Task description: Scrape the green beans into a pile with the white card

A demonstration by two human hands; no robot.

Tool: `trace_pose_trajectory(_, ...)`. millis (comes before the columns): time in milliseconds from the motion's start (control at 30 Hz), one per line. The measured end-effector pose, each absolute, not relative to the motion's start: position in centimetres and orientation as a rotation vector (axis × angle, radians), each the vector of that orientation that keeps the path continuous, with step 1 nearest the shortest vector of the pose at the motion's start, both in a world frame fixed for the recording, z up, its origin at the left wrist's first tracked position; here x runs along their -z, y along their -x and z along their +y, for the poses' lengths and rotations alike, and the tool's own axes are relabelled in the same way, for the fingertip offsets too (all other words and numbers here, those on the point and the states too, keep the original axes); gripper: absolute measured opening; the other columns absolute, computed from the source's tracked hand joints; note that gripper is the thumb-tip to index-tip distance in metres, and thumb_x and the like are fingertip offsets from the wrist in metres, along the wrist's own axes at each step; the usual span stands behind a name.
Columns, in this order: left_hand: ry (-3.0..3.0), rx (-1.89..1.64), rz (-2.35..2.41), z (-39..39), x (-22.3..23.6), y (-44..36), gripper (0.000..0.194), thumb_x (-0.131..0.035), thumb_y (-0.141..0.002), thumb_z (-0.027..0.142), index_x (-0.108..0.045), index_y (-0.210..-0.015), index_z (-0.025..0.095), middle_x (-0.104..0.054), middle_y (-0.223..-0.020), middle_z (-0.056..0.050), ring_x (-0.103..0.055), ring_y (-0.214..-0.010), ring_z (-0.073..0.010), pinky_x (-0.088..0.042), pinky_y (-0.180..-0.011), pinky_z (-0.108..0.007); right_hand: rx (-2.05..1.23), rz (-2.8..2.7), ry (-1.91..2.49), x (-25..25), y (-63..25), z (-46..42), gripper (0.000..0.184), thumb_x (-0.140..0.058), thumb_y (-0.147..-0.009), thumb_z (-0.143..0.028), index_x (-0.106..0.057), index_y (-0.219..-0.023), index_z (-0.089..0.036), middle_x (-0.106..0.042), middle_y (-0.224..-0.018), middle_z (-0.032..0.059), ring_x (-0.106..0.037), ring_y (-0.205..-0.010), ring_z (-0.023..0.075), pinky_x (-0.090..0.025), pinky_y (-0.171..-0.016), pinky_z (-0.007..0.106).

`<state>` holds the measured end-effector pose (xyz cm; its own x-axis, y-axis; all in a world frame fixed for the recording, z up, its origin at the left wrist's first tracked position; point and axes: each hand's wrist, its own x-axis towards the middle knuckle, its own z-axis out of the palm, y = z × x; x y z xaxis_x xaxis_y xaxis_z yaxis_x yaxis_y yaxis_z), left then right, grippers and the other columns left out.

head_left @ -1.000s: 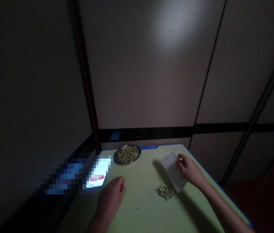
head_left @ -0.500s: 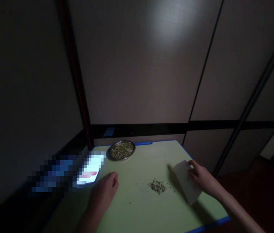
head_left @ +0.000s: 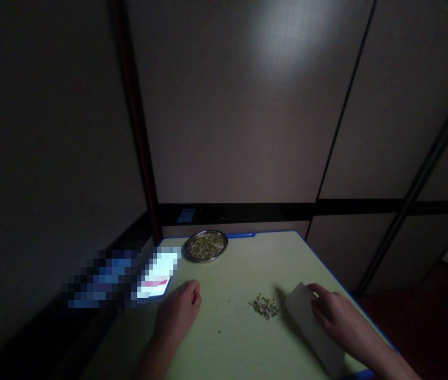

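A small loose pile of greenish-brown seeds or beans lies on the pale green tabletop. To its right, my right hand pinches a stiff white sheet of paper or card by its upper edge. The sheet leans on a slant, its long lower side close to the table and the pile. My left hand rests on the table left of the pile, fingers curled into a loose fist with nothing visible in it. Beyond it, a round metal plate holds many similar seeds.
At the left edge lies a lit, blurred-out screen. Two stray seeds sit between my left hand and the pile. Blue edging borders the table. Behind stands a tall panelled cabinet with a dark horizontal strip.
My right hand has brought the sheet lower and nearer to me, beside the pile, and its shadow has narrowed. The view has shifted slightly. My left hand stays curled on the table.
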<state>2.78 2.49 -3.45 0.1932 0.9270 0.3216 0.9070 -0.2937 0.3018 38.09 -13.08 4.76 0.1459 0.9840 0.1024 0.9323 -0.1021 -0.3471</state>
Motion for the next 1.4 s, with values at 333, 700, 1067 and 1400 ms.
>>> trace_pose_trajectory(333, -2.355, -0.661, 1.875, 2.5, 3.4, -2.8, 0.007, -0.043, -0.084, 0.024, -0.048, -0.079, 0.024, -0.052, -0.065, 0.005, -0.046, -0.057, -0.0107, -0.021, -0.055, -0.023, -0.290, -1.840, 2.101, -3.5, -38.7, -12.6, 0.045, -0.042, -0.082, -0.024, -0.056, -0.124, -0.016, -0.071, -0.094, 0.0112, -0.067, -0.090, 0.0233, -0.044, -0.076, 0.029)
trace_pose_trajectory(700, -2.338, -0.675, 1.862, 2.7, 3.4, -2.8, 0.007, -0.044, -0.085, 0.023, -0.046, -0.078, 0.024, -0.050, -0.064, 0.005, -0.044, -0.055, -0.0106, -0.020, -0.054, -0.024, -0.299, -1.763, 1.992, -6.3, -38.3, -9.3, 0.033, -0.043, -0.084, -0.025, -0.056, -0.113, -0.018, -0.070, -0.084, 0.0083, -0.065, -0.079, 0.0210, -0.042, -0.067, 0.027)
trace_pose_trajectory(1067, -1.995, -1.028, 1.797, 3.4, 3.6, -2.3, 0.006, -0.045, -0.078, 0.023, -0.042, -0.073, 0.024, -0.043, -0.058, 0.006, -0.046, -0.055, -0.0120, -0.033, -0.056, -0.022, -0.456, -2.046, 1.675, -7.5, -24.4, -6.3, 0.027, -0.045, -0.089, -0.027, -0.053, -0.113, -0.018, -0.070, -0.093, 0.0102, -0.065, -0.080, 0.0191, -0.039, -0.065, 0.024)
trace_pose_trajectory(1400, -1.671, -1.290, 1.701, 4.1, 3.6, -1.7, 0.007, -0.048, -0.070, 0.024, -0.041, -0.070, 0.023, -0.044, -0.060, 0.005, -0.047, -0.057, -0.0132, -0.038, -0.057, -0.024, -0.370, -2.217, 1.773, -5.6, -21.6, -2.5, 0.028, -0.047, -0.083, -0.020, -0.055, -0.109, -0.014, -0.070, -0.099, 0.0164, -0.067, -0.089, 0.0242, -0.040, -0.067, 0.027)
